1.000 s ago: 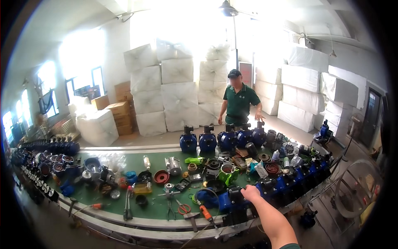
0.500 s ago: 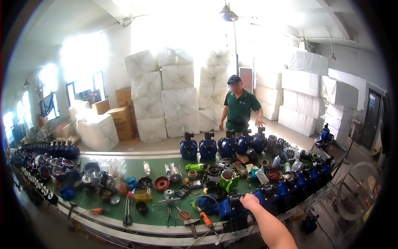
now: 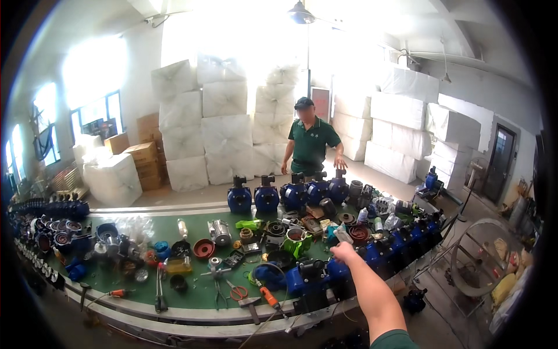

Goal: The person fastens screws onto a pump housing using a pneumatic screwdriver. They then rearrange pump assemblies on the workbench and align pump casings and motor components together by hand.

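Observation:
My right hand (image 3: 344, 252) reaches forward from the lower right over a long green work table (image 3: 197, 294). Its fingers are closed around a small pale part (image 3: 342, 234) that sticks up out of the fist. The hand hovers just above a row of blue pump bodies (image 3: 378, 253) along the table's near right edge. A green pump housing (image 3: 297, 241) lies just left of the hand. My left hand is out of the picture.
A person in a green shirt (image 3: 309, 145) stands across the table with a hand on a blue pump (image 3: 337, 187). Loose parts, pliers (image 3: 220, 285) and an orange-handled tool (image 3: 268, 296) cover the table. White wrapped bales (image 3: 221, 116) are stacked behind. A round wire frame (image 3: 476, 262) stands at right.
My right hand has moved slightly forward and up over the blue pump bodies. The view has shifted a little to the right. The person opposite stays in place.

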The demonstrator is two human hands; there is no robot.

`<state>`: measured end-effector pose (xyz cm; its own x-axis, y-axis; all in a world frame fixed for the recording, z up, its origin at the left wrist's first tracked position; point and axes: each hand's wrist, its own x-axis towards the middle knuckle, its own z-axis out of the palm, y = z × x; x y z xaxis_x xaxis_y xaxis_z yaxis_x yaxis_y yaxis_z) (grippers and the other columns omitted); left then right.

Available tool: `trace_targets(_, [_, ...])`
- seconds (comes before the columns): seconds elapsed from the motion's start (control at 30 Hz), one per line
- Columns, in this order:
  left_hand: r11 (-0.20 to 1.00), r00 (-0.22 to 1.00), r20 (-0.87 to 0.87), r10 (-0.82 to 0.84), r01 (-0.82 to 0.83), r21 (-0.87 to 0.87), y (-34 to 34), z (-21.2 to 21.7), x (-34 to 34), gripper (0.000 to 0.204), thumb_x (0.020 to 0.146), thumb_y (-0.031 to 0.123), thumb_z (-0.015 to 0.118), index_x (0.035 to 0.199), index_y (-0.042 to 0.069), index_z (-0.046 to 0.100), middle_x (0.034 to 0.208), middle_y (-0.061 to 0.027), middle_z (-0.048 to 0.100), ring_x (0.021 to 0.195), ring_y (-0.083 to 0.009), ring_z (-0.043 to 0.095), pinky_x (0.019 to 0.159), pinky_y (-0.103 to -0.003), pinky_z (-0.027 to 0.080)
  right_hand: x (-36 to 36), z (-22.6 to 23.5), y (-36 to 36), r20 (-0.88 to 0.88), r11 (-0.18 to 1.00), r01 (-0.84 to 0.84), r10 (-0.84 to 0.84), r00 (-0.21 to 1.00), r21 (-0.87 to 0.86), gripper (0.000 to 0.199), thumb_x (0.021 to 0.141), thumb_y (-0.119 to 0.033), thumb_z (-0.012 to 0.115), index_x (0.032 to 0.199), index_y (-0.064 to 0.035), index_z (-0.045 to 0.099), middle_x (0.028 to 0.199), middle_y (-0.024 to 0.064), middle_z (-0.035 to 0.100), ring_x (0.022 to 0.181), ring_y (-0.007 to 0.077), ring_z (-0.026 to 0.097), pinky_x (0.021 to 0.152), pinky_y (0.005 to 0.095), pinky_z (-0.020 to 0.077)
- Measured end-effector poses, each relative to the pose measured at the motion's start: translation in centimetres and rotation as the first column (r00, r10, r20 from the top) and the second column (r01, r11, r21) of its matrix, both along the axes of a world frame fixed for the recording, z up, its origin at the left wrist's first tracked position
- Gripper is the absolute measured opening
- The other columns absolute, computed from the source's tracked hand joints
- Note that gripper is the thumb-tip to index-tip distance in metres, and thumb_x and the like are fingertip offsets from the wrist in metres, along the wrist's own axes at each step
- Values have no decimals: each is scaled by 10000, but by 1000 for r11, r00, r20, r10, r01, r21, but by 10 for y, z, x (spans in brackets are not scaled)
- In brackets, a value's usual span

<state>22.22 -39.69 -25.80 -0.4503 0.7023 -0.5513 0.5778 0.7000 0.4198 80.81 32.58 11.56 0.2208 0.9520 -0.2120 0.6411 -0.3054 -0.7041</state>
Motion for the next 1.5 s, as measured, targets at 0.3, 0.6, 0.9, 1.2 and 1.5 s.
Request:
trace_targets(0.3, [998,996,70,46,-43,-49,20,14,-2,498,880,442,649,1205,67,684,1220,-189,672,1173,-337,614,1013,-425,467,-37,-4,-12,14,955,-132,141,990,-266,311,788,-253,716,706,43,665,636,111,667,465,203,609,483,339,517])
trace_targets(0.6, [997,996,86,0,8,-83,68,20,3,495,881,439,650,1202,64,684,1218,-188,672,1172,-337,614,1009,-423,470,-56,-6,1,302,919,-287,364,881,-270,366,692,-334,727,831,4,755,806,134,743,699,258,714,683,344,581])
trace_targets(0.9, [998,995,95,8,-2,-57,87,18,2,493,881,436,650,1200,62,684,1217,-186,672,1171,-337,614,1004,-421,472,-65,5,-47,306,964,-155,218,927,-218,495,858,-443,602,1114,-36,718,1150,174,708,1076,335,677,918,420,535])
trace_targets(1.2, [998,995,96,24,-18,-63,75,25,4,490,882,433,651,1198,60,683,1215,-185,673,1169,-337,614,1000,-420,475,-66,-28,-62,338,985,-138,97,936,101,453,858,-417,574,1028,-23,722,1059,256,694,1024,410,667,916,474,529])
trace_targets(1.5, [999,997,74,-8,12,-49,-10,8,0,488,882,430,651,1196,58,683,1214,-184,673,1168,-337,614,995,-418,478,-47,-41,-77,302,883,-147,7,953,445,280,861,-251,626,1055,-65,704,958,219,710,935,393,681,830,482,545])
